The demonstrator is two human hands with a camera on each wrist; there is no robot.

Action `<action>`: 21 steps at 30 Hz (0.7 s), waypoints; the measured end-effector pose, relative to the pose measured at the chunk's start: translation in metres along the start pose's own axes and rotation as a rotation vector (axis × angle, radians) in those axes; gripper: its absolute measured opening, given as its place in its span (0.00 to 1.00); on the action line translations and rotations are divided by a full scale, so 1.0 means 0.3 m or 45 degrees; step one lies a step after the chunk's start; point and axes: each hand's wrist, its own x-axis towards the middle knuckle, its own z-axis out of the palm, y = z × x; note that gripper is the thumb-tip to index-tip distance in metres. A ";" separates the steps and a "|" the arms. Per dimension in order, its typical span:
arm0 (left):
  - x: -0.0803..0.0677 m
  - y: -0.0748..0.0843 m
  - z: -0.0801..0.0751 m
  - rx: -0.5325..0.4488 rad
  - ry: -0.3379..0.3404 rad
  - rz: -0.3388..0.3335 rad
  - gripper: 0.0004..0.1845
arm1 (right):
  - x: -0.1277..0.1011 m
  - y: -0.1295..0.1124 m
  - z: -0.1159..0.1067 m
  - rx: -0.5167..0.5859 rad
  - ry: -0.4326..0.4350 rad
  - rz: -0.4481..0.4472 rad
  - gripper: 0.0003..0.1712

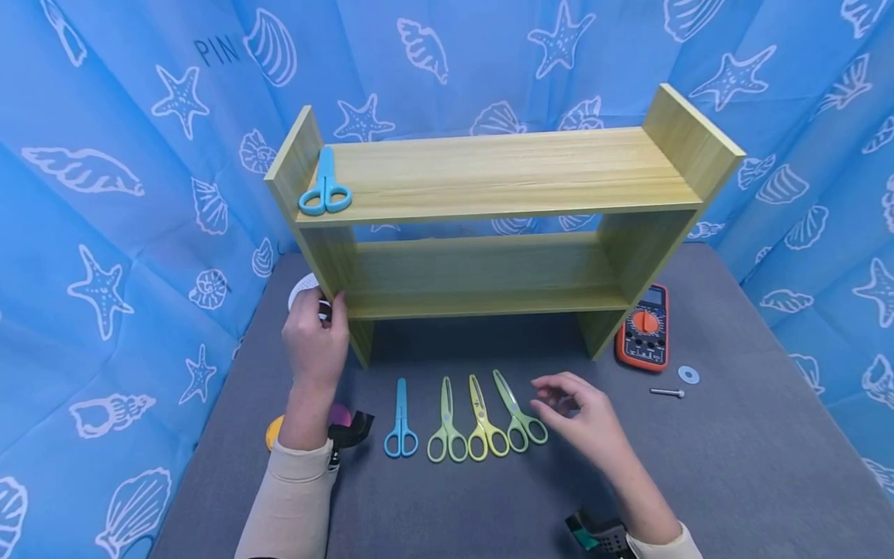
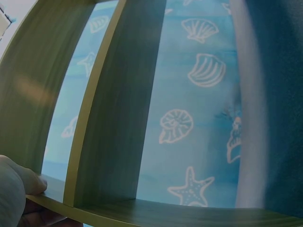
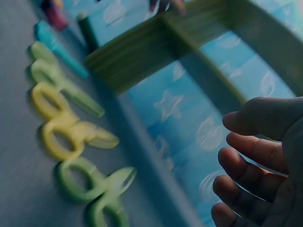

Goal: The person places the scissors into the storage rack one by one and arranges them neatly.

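My left hand (image 1: 314,345) grips the left side panel of a two-tier wooden shelf (image 1: 489,175), with the thumb on the panel's inner side and the fingers behind it. A blue pair of scissors (image 1: 325,190) lies at the left end of the top board. On the table in front stands a row of scissors: a blue pair (image 1: 401,423), a green pair (image 1: 447,423), a yellow pair (image 1: 483,423) and another green pair (image 1: 515,411). My right hand (image 1: 587,415) hovers beside the rightmost pair, fingers loosely bent, holding nothing; the right wrist view shows its empty fingers (image 3: 246,161).
An orange multimeter (image 1: 644,330) stands by the shelf's right leg, with a washer (image 1: 688,375) and a bolt (image 1: 667,393) near it. A white round object (image 1: 300,295) is partly hidden behind my left hand. Orange (image 1: 273,435) and purple pieces (image 1: 340,415) flank my left wrist. A blue curtain (image 1: 454,70) hangs behind.
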 end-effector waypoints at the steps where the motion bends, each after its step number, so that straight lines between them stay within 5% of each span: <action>1: -0.001 -0.001 0.000 0.001 0.001 -0.001 0.08 | -0.005 0.017 0.008 -0.020 -0.009 0.034 0.14; 14: 0.002 0.004 -0.004 0.023 -0.012 -0.001 0.09 | -0.038 0.133 0.065 -0.174 -0.101 0.220 0.10; 21: 0.001 0.003 -0.003 0.029 -0.024 -0.004 0.10 | -0.050 0.147 0.086 -0.343 -0.101 0.196 0.08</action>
